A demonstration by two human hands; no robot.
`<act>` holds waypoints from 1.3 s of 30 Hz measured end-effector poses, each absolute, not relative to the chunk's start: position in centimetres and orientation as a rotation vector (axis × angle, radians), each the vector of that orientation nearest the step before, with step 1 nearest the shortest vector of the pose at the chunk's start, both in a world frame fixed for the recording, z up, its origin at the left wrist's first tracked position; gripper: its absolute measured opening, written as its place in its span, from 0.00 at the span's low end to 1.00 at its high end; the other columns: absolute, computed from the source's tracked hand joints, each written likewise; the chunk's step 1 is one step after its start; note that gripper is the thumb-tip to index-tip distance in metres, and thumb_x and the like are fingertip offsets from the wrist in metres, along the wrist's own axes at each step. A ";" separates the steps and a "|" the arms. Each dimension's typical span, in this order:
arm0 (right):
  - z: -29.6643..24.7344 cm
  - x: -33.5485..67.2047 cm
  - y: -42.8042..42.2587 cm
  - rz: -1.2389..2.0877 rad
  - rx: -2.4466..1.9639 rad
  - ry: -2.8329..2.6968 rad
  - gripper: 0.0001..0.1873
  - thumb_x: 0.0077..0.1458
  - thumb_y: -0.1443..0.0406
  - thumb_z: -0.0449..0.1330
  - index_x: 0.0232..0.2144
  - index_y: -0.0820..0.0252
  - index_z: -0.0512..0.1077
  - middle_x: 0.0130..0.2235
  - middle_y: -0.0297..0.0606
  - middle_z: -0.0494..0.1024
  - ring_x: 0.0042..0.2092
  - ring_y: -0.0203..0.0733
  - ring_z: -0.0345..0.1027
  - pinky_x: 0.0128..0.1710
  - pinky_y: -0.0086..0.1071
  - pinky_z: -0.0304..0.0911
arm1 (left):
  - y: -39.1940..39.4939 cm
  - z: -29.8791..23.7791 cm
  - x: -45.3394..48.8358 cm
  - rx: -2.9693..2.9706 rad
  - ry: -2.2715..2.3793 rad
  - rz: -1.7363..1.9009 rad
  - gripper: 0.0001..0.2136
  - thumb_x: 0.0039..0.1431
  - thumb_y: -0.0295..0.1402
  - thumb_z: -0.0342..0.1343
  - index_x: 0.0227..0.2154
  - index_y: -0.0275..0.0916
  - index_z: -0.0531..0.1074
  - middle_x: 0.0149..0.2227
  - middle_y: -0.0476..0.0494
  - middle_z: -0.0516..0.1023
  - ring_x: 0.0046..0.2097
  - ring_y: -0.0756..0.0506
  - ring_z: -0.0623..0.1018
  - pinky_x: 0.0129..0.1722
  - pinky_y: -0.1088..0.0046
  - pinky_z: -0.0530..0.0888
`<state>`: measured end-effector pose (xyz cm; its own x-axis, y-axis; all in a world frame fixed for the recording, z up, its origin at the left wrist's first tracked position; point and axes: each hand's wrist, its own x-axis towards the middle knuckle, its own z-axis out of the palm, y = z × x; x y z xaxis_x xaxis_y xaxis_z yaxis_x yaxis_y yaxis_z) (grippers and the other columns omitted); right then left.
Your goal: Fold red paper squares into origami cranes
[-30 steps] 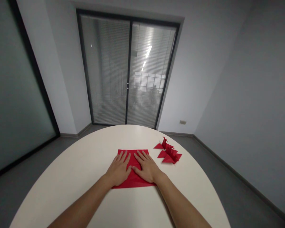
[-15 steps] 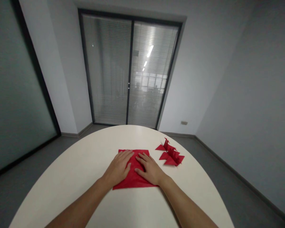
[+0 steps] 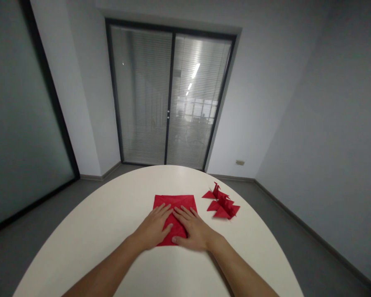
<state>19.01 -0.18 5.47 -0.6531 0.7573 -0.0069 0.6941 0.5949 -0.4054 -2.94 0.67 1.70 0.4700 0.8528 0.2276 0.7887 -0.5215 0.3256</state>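
At the left, a frosted glass panel [image 3: 21, 115] is framed in black. On the round white table [image 3: 111, 231], the left hand [image 3: 154, 228] is laid open, palm down, over the left side of a creased red sheet [image 3: 174, 201]. The sheet is placed flat at mid-table, with a blind-covered glazed door [image 3: 170, 99] seen on the far side. Its right side is covered by the right hand [image 3: 193, 229], likewise open, palm down. Further right, two red folded-paper birds [image 3: 224, 207] are set close together near the table's edge
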 end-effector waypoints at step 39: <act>5.8 19.8 -0.4 0.524 -1.294 -2.582 0.37 0.65 0.43 0.47 0.68 0.52 0.56 0.71 0.44 0.53 0.72 0.57 0.39 0.69 0.58 0.34 | -0.5 3.5 -4.0 2.547 1.251 0.548 0.20 0.62 0.42 0.56 0.55 0.42 0.72 0.64 0.40 0.69 0.66 0.37 0.65 0.66 0.54 0.62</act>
<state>19.82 -0.38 5.79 -0.5943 0.8039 0.0244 0.7307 0.5524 -0.4012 -3.97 -0.49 3.45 0.5603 0.7982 0.2213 0.7036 -0.5996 0.3813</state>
